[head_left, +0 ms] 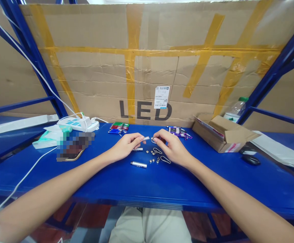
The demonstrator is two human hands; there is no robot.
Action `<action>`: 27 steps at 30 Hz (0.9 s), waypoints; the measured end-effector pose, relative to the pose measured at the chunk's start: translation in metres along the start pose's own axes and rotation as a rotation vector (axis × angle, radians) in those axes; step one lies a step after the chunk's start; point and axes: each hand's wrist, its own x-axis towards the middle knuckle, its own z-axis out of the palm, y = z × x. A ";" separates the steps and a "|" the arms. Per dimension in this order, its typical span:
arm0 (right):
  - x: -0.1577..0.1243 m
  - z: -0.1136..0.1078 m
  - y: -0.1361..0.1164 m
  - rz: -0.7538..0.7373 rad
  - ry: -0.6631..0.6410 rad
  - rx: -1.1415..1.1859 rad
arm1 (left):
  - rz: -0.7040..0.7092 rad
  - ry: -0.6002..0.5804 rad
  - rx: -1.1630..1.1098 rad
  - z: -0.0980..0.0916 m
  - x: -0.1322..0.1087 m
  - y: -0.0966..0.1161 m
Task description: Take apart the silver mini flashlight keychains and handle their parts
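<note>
My left hand (pixel 126 144) pinches a small silver flashlight part (pixel 145 138) just above the blue table (pixel 162 182). My right hand (pixel 169 145) is closed on a small metal ring or clip (pixel 153 139) held against that part's tip. Below my hands lie a silver flashlight body (pixel 138 164), a shorter silver piece (pixel 138 149), several tiny button cells (pixel 152 156) and silver carabiner clips (pixel 165 159).
Coloured keychain flashlights (pixel 119 127) lie in a row at the back left, purple ones (pixel 178 131) at the back right. An open cardboard box (pixel 221 133) and a water bottle (pixel 235 109) stand right. A white power strip (pixel 78 123), a phone (pixel 72 153) and a mouse (pixel 250 159) lie around.
</note>
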 end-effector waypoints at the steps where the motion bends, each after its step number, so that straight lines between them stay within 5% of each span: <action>1: 0.000 0.001 0.001 0.017 0.003 -0.010 | 0.000 0.006 -0.009 0.000 0.000 0.000; 8: -0.001 0.002 0.025 0.138 -0.112 -0.272 | 0.014 0.079 0.045 -0.002 0.002 -0.005; 17: 0.000 0.004 0.036 0.021 -0.304 -0.765 | 0.017 0.109 0.067 -0.001 0.005 -0.007; 27: 0.002 0.007 0.031 0.012 -0.322 -0.808 | 0.012 0.117 0.067 0.000 0.007 -0.010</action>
